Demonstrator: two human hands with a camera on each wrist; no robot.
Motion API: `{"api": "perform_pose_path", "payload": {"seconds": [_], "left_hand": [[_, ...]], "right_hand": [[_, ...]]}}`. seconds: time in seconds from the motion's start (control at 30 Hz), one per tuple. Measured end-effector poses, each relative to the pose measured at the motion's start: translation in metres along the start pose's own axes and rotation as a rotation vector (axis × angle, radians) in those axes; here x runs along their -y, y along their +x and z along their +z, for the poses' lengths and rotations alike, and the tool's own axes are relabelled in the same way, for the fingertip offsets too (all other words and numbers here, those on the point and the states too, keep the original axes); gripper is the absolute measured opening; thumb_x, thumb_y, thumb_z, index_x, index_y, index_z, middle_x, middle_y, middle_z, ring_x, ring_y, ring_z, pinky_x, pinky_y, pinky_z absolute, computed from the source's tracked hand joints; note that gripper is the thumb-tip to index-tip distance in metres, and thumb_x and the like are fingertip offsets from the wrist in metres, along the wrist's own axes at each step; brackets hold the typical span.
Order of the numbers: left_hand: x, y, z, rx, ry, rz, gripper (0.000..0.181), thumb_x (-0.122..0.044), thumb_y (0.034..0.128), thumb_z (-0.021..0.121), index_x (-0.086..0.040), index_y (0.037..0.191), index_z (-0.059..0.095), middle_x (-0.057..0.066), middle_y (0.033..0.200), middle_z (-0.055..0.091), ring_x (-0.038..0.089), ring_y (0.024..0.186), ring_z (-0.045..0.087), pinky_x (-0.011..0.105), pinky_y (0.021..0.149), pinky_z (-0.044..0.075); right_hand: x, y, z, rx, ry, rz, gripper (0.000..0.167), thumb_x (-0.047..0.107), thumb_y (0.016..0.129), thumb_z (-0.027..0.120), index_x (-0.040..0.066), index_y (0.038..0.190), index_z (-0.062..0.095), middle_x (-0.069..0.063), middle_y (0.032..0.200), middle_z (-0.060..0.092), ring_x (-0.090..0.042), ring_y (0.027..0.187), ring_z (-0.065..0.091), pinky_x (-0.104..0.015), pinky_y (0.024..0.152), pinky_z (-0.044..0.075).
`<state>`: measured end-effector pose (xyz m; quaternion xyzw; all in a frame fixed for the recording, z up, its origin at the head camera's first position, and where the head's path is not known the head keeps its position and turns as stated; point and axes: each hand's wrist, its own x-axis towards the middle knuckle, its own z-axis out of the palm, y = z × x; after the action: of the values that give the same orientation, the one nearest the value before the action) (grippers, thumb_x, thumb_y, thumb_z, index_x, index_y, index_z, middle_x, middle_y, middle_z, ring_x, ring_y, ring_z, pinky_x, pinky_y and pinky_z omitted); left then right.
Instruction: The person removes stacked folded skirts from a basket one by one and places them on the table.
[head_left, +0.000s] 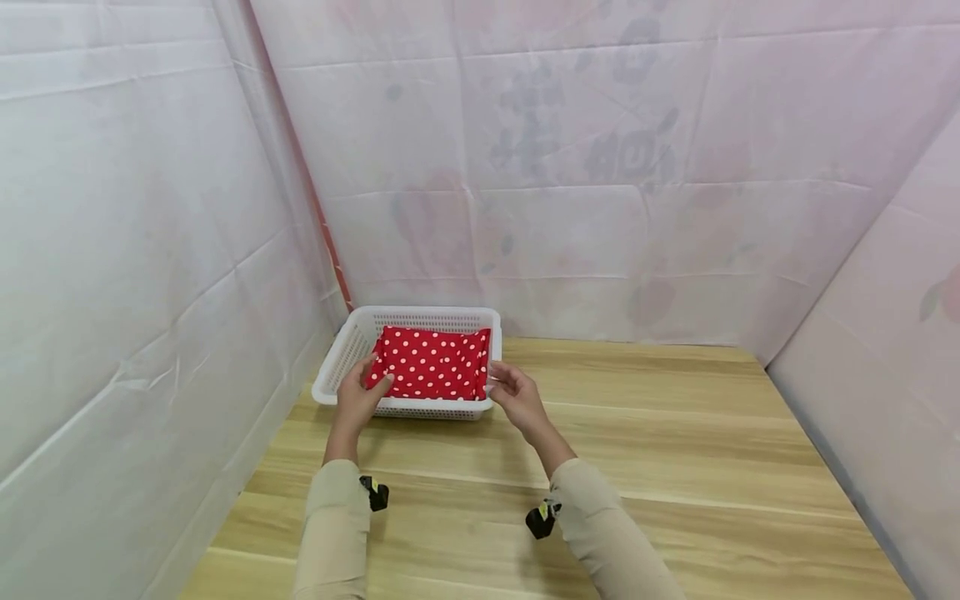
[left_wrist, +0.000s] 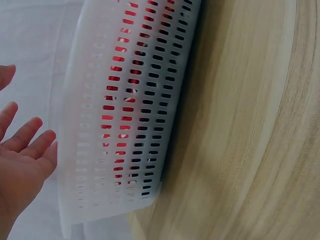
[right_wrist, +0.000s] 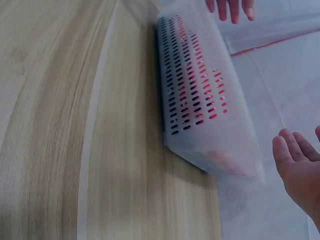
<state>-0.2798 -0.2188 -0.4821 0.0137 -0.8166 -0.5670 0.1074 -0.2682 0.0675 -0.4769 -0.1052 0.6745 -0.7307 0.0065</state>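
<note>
A red cloth bundle with white dots (head_left: pixel 435 363), cushion-like, lies in a white perforated plastic basket (head_left: pixel 420 312). My left hand (head_left: pixel 358 398) hangs over the basket's front left part, at the left end of the bundle. Its fingers are spread and loosely bent in the left wrist view, where the left hand (left_wrist: pixel 27 160) shows above the rim. At the right end of the basket is my right hand (head_left: pixel 517 402), beside the rim. Its fingers look extended and hold nothing in the right wrist view, where the right hand (right_wrist: pixel 300 167) stands apart from the basket.
The basket stands at the back left of a wood-grain table (head_left: pixel 637 433). Pale printed sheeting (head_left: pixel 570 208) hangs behind it, with another sheet (head_left: pixel 150 250) close on the left. Each sleeve carries a small black device at the wrist.
</note>
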Motion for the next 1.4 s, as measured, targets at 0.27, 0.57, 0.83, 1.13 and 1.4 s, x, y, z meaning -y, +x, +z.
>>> {"api": "perform_pose_path", "payload": {"seconds": [0.27,0.57,0.83,1.13,1.4], "left_hand": [[0.001,0.020,0.009,0.011,0.157,-0.079,0.058,-0.017,0.0883,0.063,-0.002,0.139,0.039,0.018,0.142,0.036,0.034,0.129,0.031,0.050,0.101,0.031],[-0.003,0.024,0.006,0.035,0.306,-0.223,0.061,-0.013,0.0864,0.062,0.008,0.136,0.035,0.028,0.136,0.038,0.041,0.123,0.036,0.052,0.099,0.032],[-0.007,0.028,0.014,0.081,0.427,-0.233,0.060,-0.013,0.0827,0.066,0.009,0.132,0.040,0.028,0.128,0.045,0.039,0.114,0.044,0.050,0.094,0.039],[0.003,0.026,0.017,0.166,0.421,-0.327,0.060,-0.013,0.0790,0.070,0.008,0.128,0.043,0.025,0.119,0.050,0.036,0.104,0.047,0.049,0.090,0.042],[-0.001,0.029,0.022,0.261,0.364,-0.362,0.067,-0.019,0.0806,0.070,0.006,0.134,0.038,0.024,0.127,0.044,0.037,0.110,0.043,0.051,0.093,0.039]], "right_hand": [[0.003,0.018,0.026,0.013,-0.164,0.206,0.046,0.010,0.089,0.059,0.002,0.133,0.045,-0.018,0.125,0.048,-0.030,0.112,0.049,-0.041,0.091,0.045],[0.015,0.024,0.032,-0.058,-0.043,0.444,0.054,0.013,0.090,0.056,-0.005,0.137,0.035,-0.019,0.126,0.045,-0.038,0.117,0.046,-0.051,0.094,0.040],[0.019,0.030,0.042,-0.015,-0.118,0.465,0.060,0.012,0.088,0.059,-0.008,0.137,0.030,-0.021,0.125,0.043,-0.038,0.116,0.043,-0.055,0.096,0.036],[0.000,0.025,0.057,-0.062,-0.289,0.479,0.062,0.011,0.082,0.064,-0.010,0.133,0.036,-0.021,0.122,0.046,-0.035,0.109,0.044,-0.051,0.094,0.037],[0.003,0.023,0.064,-0.036,-0.340,0.469,0.065,0.016,0.080,0.067,-0.007,0.133,0.037,-0.018,0.122,0.046,-0.031,0.106,0.045,-0.047,0.092,0.040]]}}
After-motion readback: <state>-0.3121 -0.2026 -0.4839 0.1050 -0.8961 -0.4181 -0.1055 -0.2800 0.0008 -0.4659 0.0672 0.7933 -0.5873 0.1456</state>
